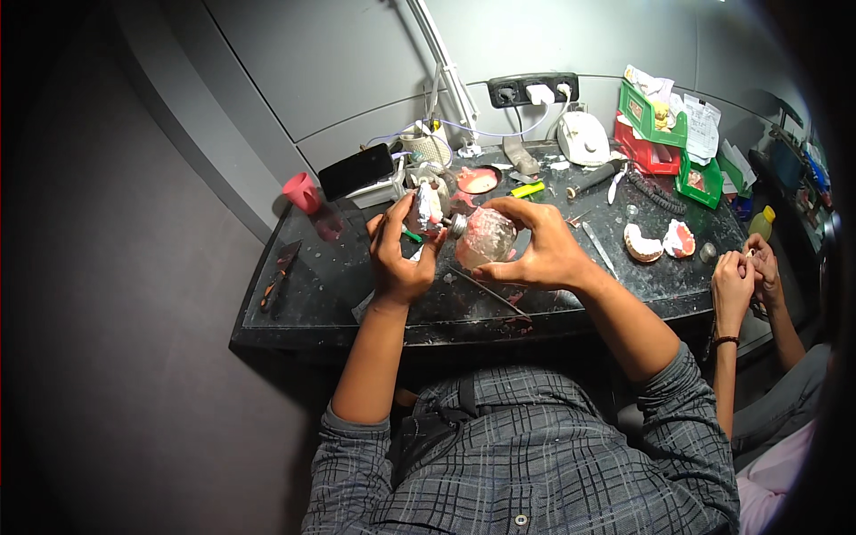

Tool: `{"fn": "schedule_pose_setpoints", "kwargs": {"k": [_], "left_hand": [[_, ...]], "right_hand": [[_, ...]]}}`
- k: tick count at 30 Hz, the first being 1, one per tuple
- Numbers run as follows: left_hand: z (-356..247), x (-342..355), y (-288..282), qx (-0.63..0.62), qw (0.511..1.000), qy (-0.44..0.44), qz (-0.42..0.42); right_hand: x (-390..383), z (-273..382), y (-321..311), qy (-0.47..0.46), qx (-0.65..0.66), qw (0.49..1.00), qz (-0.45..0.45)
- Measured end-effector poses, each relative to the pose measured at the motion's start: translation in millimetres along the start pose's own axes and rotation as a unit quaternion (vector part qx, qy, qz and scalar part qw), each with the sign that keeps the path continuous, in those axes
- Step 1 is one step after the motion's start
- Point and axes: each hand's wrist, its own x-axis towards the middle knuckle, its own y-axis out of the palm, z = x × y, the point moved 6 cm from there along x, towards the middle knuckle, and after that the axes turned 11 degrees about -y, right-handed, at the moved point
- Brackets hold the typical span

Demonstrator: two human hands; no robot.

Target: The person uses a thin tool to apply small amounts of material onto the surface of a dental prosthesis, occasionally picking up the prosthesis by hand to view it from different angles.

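Note:
My left hand point(397, 263) is closed around a small dental model point(426, 209) of white and pink material, holding it upright at the middle of the desk. Just to its right, my right hand point(548, 245) grips a round glass spirit burner point(484, 239), smeared with pink wax, its metal neck turned toward the model. A green-handled tool point(411, 234) shows behind my left fingers. A thin metal tool point(490, 294) lies on the desk below the burner, and a long flat blade point(597, 250) lies to the right of my right hand.
On the black desk point(259, 325) are a pink cup point(301, 192), a phone point(355, 171), a wax dish point(478, 178), a handpiece point(588, 181), two dental casts point(644, 243) and stacked trays point(649, 116). A lamp arm point(446, 71) rises behind. Another person's hands point(733, 285) work at the right.

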Motion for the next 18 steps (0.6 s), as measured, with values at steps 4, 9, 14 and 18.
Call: {"fn": "schedule_pose_setpoints", "kwargs": {"k": [4, 9, 14, 18], "left_hand": [[-0.3, 0.3, -0.8, 0.007, 1.000, 0.014, 0.007], [-3.0, 0.6, -1.2, 0.015, 1.000, 0.017, -0.002], [-0.1, -0.2, -1.0, 0.009, 1.000, 0.012, -0.002], [1.2, 0.6, -0.5, 0.000, 1.000, -0.001, -0.003]], "right_hand": [[-0.5, -0.4, -1.9, 0.025, -0.007, 1.000, -0.001], [-0.2, -0.9, 1.4, -0.002, -0.018, 1.000, 0.010], [0.4, -1.4, -5.0, 0.021, -0.001, 0.999, -0.026], [0.0, -7.6, -14.6, 0.066, -0.050, 0.996, -0.046]]}}
